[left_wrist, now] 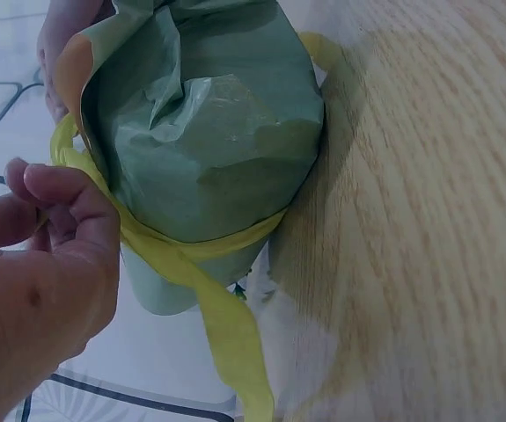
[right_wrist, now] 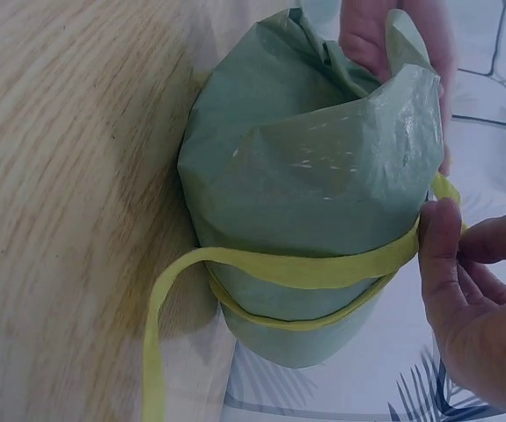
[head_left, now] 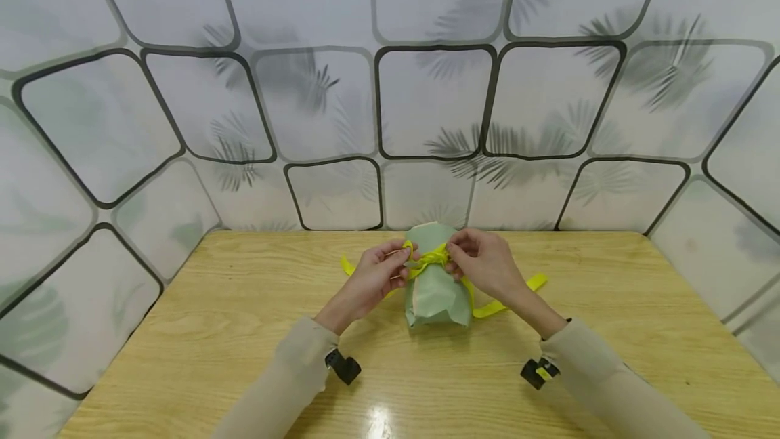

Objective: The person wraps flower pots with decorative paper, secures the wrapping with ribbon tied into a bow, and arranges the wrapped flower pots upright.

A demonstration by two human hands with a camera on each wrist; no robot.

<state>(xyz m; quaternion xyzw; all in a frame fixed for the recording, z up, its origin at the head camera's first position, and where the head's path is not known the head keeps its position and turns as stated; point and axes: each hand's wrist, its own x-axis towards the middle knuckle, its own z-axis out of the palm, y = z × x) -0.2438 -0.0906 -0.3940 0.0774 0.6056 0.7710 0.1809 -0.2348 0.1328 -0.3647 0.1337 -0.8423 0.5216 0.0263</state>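
A package wrapped in pale green paper [head_left: 439, 297] lies on the table, its crumpled, folded end towards me. Round its middle runs a yellow ribbon [head_left: 434, 256], bunched in a knot on top. On the left side of the knot, my left hand [head_left: 373, 275] pinches a small loop of the ribbon between thumb and fingers. My right hand [head_left: 487, 266] pinches the ribbon at the knot's right side. Both wrist views show the ribbon passing round the package, with a loose tail hanging off. Fingertips partly hide the knot.
The wooden table [head_left: 244, 330] reaches back to a patterned curtain [head_left: 435, 100] close behind the package. One ribbon tail [head_left: 490, 308] trails on the table to the right, another ribbon end [head_left: 347, 265] to the left. Each wrist carries a small black camera.
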